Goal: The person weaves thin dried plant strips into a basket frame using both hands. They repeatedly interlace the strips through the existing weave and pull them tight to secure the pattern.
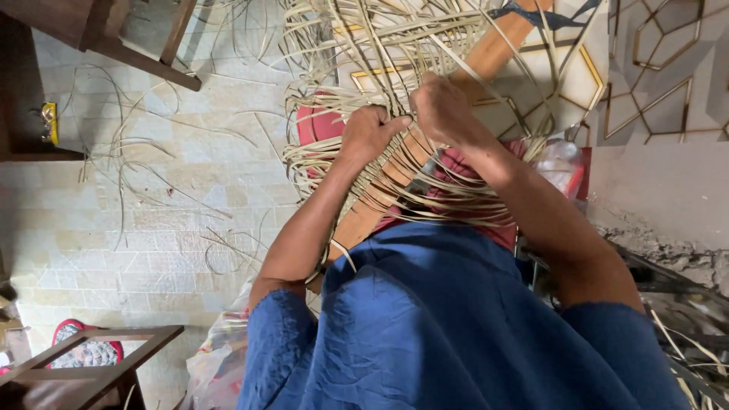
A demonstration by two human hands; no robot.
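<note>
Left of the wooden frame [497, 49], loose cane scraps [144, 163] litter open tiled floor [114, 243]. On the frame, the left hand [370, 135] is fisted around cane strips [364, 53]; just beside it, the right hand [440, 106] pinches strands at the frame's edge.

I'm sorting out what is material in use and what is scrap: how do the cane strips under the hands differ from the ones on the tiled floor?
The cane strips under the hands are densely bundled and wound around a wooden board; the loose strips on the floor lie scattered, single and thin. The left hand and right hand press on the bundled ones; nothing touches the floor ones. Both are pale, flat and curling.
</note>
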